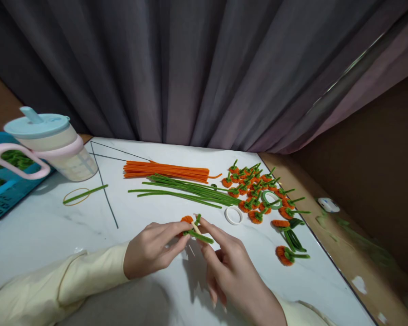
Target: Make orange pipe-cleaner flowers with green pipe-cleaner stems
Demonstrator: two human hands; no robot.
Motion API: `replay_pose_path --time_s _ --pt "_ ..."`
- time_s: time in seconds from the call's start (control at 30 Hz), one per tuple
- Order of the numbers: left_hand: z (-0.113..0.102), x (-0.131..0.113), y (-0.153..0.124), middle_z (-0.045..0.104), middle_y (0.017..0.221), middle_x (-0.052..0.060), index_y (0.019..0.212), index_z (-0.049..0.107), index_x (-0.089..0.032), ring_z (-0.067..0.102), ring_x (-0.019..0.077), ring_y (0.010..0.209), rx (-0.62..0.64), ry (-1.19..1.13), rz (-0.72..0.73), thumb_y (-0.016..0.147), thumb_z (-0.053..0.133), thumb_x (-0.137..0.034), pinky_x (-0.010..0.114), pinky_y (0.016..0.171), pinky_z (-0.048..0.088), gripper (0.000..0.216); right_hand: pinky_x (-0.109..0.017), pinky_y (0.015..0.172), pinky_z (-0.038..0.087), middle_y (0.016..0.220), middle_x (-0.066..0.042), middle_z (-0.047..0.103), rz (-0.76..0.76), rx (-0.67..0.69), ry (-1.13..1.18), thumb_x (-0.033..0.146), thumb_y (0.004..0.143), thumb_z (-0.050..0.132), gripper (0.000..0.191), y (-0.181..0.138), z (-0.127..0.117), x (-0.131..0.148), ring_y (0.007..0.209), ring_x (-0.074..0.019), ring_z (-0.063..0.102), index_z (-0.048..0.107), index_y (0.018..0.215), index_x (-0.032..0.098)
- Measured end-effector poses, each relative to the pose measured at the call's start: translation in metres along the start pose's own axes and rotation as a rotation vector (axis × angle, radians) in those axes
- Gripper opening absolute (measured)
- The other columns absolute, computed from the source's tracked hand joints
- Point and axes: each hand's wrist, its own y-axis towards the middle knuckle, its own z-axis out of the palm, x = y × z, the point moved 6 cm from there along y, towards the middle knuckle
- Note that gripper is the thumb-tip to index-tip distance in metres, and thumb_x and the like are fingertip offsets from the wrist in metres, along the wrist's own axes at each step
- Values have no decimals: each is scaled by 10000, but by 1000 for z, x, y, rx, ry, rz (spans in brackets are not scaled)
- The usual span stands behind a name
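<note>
My left hand (154, 248) pinches a small orange pipe-cleaner coil (187, 219) with a green pipe-cleaner stem (200, 235) just above the white table (54, 226). My right hand (229, 267) is closed too, its thumb and forefinger pinched on the same green stem, beside a thin pale stick (196, 227). Behind them lie a bundle of orange pipe cleaners (166, 171) and a bundle of green pipe cleaners (187, 190). To the right sits a heap of several finished orange pieces with green stems (255, 190).
A lidded cup with a pink handle (51, 145) stands at the back left, beside a blue basket (0, 190). A white tape ring (233, 215) and a green tape roll (271, 199) lie near the heap. A rubber band with a green piece (78, 196) lies left. Grey curtain behind.
</note>
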Motion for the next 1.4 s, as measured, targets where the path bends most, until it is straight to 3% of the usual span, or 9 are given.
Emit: replay_pose_path --time_s 0.13,0.33,0.6,0.8,0.87,0.97,1.1,1.27,1.4 --pt "1 0 0 724 793 21 984 562 -159 664 94 554 -1 -21 -6 872 509 -150 161 558 519 124 -145 266 349 1188 -109 503 -93 24 -89 310 927 347 435 -2 2 5 334 -1 464 360 1362 329" --pt "2 0 -1 722 793 17 982 570 -150 667 95 564 6 -52 -5 860 529 -141 157 585 525 129 -150 289 380 1090 -94 561 -170 63 -149 248 931 327 429 -3 3 13 364 -25 472 391 1351 309" --pt "1 4 2 715 826 14 971 560 -162 637 67 516 23 -143 -79 861 530 -148 129 558 520 115 -121 320 413 1287 -87 432 -166 48 -203 256 936 350 455 0 -4 12 373 19 496 323 1375 371" --pt "3 6 2 692 755 -21 988 552 -178 636 62 546 87 -219 -144 841 543 -129 103 572 515 155 -123 330 414 1224 -87 488 -279 51 -235 191 941 329 467 -2 -2 22 466 -21 540 321 1389 323" --pt "4 7 1 688 756 -25 994 551 -180 636 57 565 106 -253 -171 824 558 -109 91 601 516 184 -138 412 473 1172 -80 521 -333 27 -275 152 931 337 486 -3 -3 25 619 -74 610 321 1391 308" --pt "5 9 0 691 791 -16 1016 544 -177 640 55 603 123 -305 -197 814 566 -94 86 658 522 219 -224 671 554 1140 -69 540 -396 4 -340 121 922 351 501 -5 -5 30 937 -157 613 323 1388 302" --pt "7 10 1 693 812 -3 1019 536 -174 635 59 605 147 -309 -201 811 568 -92 93 664 522 226 -337 901 493 1164 -71 532 -449 42 -394 74 911 327 537 -5 -4 32 1052 -177 565 293 1400 294" --pt "5 5 3 692 789 -7 1007 530 -180 630 65 567 177 -251 -163 799 582 -84 101 598 511 235 -390 910 479 1217 -116 486 -435 116 -479 -22 828 336 667 -7 0 27 1050 -206 550 222 1431 240" --pt "6 7 4 700 798 4 986 534 -171 653 79 567 223 -325 -252 811 574 -96 116 597 531 195 -413 877 492 1202 -142 472 -390 147 -547 -90 714 367 770 -8 1 25 1001 -224 557 247 1422 188"
